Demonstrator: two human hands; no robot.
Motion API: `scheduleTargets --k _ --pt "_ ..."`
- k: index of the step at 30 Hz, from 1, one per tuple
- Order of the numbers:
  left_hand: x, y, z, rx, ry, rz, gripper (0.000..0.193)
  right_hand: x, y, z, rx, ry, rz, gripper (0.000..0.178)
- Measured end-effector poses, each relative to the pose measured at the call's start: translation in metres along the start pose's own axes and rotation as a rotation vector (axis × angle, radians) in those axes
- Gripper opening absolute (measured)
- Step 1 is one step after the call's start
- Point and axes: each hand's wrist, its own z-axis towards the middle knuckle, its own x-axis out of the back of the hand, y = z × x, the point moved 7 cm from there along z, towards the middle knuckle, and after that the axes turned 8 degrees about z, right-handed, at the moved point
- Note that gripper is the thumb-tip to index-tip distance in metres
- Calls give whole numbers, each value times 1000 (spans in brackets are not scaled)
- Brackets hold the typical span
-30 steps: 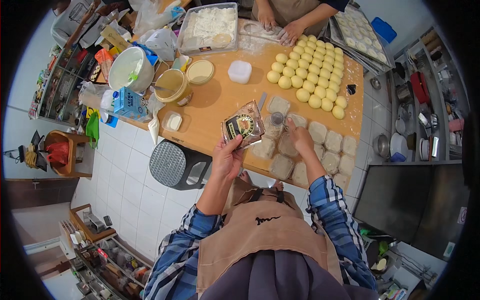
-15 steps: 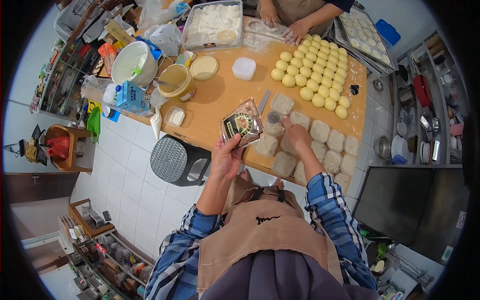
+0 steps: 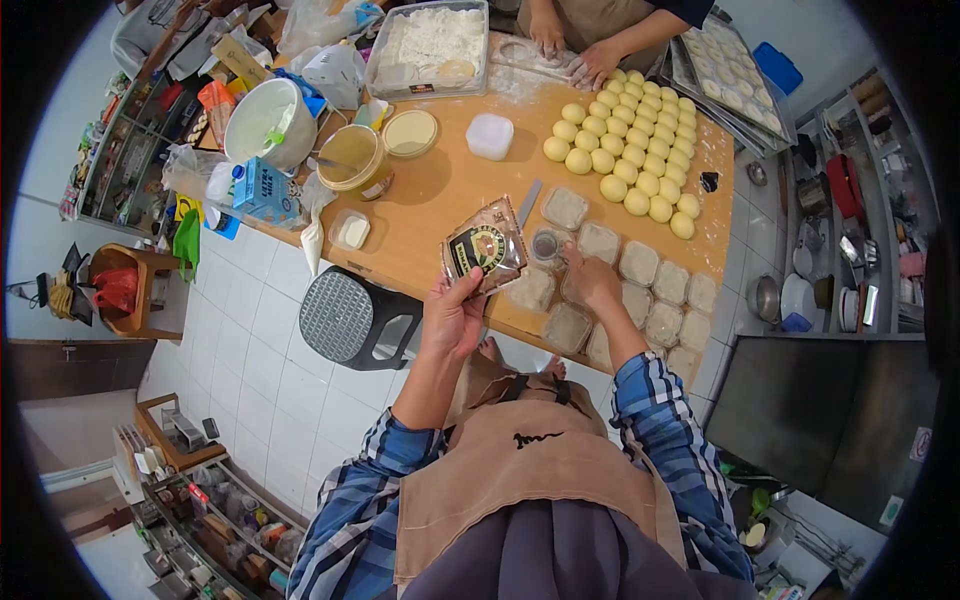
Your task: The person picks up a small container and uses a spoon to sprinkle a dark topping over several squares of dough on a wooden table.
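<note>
Within the left grip (image 3: 455, 315), brown packets (image 3: 484, 245) are pinched above the near edge of the surface (image 3: 410, 245). Over the tubs (image 3: 638, 262), the right grip (image 3: 598, 282) is held with a fingertip just beside a small cup (image 3: 545, 244); whether anything is grasped there cannot be told. Beyond, yellow balls (image 3: 633, 146) are laid in rows.

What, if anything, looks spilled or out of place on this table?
White powder lies loose on the wooden table beside the clear tub, probably just work dusting. A small dark thing right of the yellow balls looks odder: it sits alone, and I can't tell what it is.
</note>
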Motion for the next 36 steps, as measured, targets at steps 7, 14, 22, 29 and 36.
scheduleTargets --k 7,14,22,29,36 --pt "2 -1 0 -8 -12 -9 29 7 -2 -13 -56 12 1 72" --pt "-4 -2 -3 -7 -14 -13 28 12 2 -21 -48 46 25 67" --pt "-2 -3 -3 -10 43 -15 27 9 10 -11 -42 89 12 76" --pt "2 -5 -2 -15 31 -29 27 7 -6 -11 -38 13 -48 69" --pt "-1 0 -5 -29 12 -37 27 7 -12 -12 -18 14 -41 71"
